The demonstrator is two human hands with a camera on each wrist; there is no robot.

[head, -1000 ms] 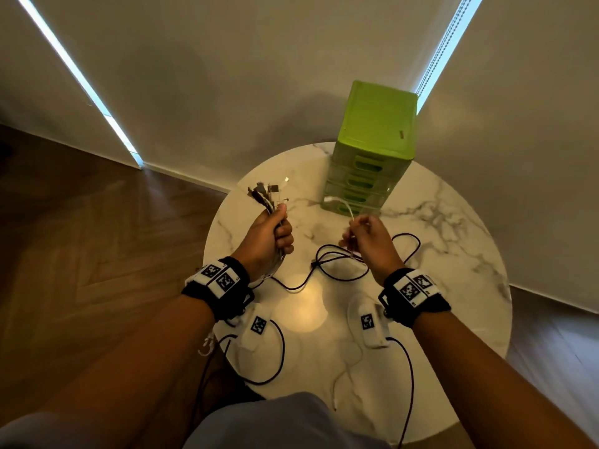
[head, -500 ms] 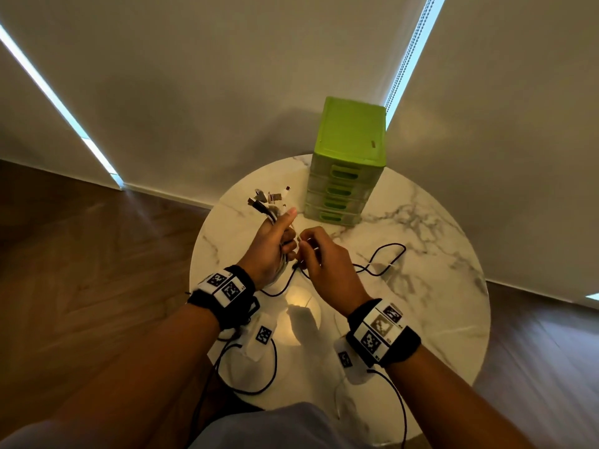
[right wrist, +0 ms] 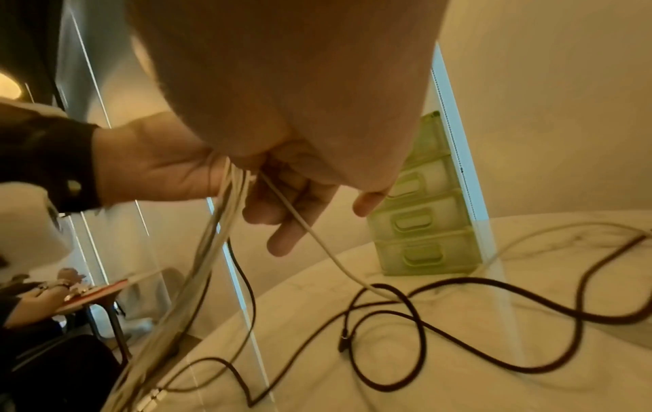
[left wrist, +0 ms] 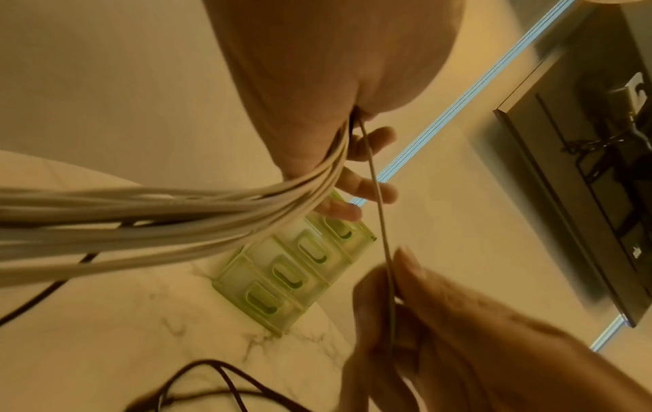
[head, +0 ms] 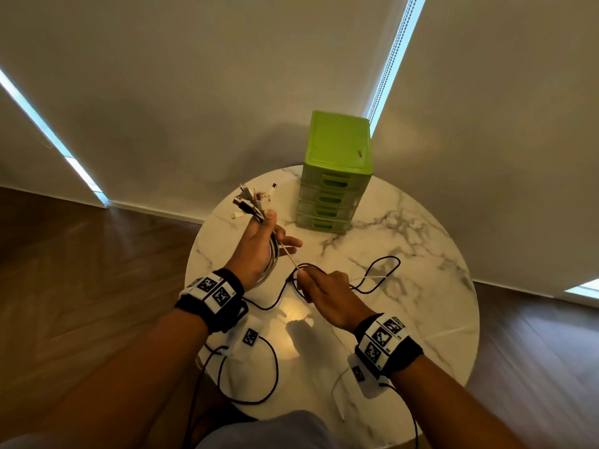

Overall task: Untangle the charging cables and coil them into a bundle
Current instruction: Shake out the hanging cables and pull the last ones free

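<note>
My left hand [head: 275, 231] is raised over the table's left side and grips a bundle of white cables [head: 270, 257]. Their plugs [head: 254, 199] fan out above my thumb, and my fingers are partly spread. A single white cable [head: 289, 257] runs taut from that bundle down to my right hand [head: 303, 277], which pinches it between thumb and fingers. The left wrist view shows the bundle [left wrist: 176, 217], the thin cable [left wrist: 381, 223] and the right-hand fingers [left wrist: 409, 267] on it. A black cable [head: 379, 273] lies looped on the marble and appears in the right wrist view [right wrist: 494, 306] too.
A green drawer unit [head: 334, 189] stands at the back of the round marble table [head: 421, 241], near the wall. Black wrist-device leads [head: 275, 361] loop on the table's near side. Wooden floor surrounds the table. Another person's hands [right wrist: 53, 290] show far left.
My right hand brought the white cable to the left hand, then slid back along it towards me, drawing it taut. My left fingers have spread. The view shifted slightly.
</note>
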